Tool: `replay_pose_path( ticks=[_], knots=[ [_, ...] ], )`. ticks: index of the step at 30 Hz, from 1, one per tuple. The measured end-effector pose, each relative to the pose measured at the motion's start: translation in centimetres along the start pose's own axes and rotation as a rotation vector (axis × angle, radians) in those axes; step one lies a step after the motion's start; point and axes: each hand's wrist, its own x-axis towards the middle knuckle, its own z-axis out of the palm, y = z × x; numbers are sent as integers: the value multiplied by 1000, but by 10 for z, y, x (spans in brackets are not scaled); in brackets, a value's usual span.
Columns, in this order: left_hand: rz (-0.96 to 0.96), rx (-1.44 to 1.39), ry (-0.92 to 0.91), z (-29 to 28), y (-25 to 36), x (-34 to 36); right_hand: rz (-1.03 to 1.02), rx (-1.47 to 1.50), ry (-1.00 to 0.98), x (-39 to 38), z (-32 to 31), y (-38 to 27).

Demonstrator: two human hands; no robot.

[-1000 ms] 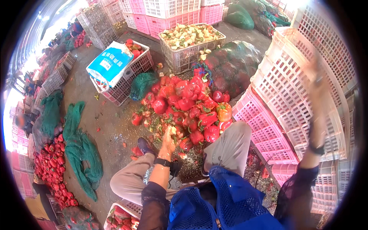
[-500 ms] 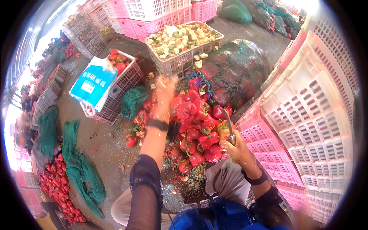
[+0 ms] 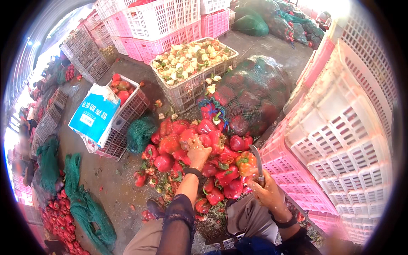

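A heap of red bell peppers (image 3: 170, 144) lies on the floor in front of me, with bits of stem and seed scattered about it. My left hand (image 3: 197, 154) reaches onto the middle of the heap, thumb and fingers apart, touching a red pepper (image 3: 187, 137); its fingertips are partly lost among the peppers. In my right hand (image 3: 268, 193), at the heap's right edge, is a small curved knife (image 3: 258, 159), gripped by the handle with its blade up. Just left of the blade sits an orange-green pepper (image 3: 246, 164).
Beyond the heap stands a crate (image 3: 187, 94) full of pale pepper cores. A stuffed mesh sack (image 3: 255, 93) lies behind right. Tall pink and white crates (image 3: 340, 136) wall off my right. A crate of peppers (image 3: 137, 102) with a blue-and-white bag (image 3: 94, 114) stands left, near green netting (image 3: 87, 208).
My left hand has come back from near the core crate down onto the pepper heap. My right hand keeps hold of the knife, slightly lower. The whole view has shifted a little.
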Motion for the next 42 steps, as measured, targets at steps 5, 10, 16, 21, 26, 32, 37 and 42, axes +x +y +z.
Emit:
replay_pose_path(
  ticks=[5, 10, 16, 21, 26, 32, 37, 42],
  knots=[
    [-218, -1436, -52, -43, -21, -67, 85, 168, 27, 2, 19, 11],
    [1, -1573, 106, -108, 10, -178, 214, 500, -258, -14, 63, 11],
    [227, -1436, -90, -163, -2, -242, -17, 292, -414, -52, 62, -2],
    [41, -1468, -233, -196, 8, -264, -430, -126, -414, -74, 62, -21],
    [27, -1672, 10, -169, 9, -281, -656, -555, -180, -107, 63, -33],
    [254, -1171, 368, -164, 13, -284, -473, -507, -150, -140, 61, -22],
    [194, -1165, 344, -169, 15, -290, -499, -579, -159, -139, 70, -5],
    [-209, -1812, 148, -146, 1, -282, -524, -837, -124, -141, 55, 45]
  ],
)
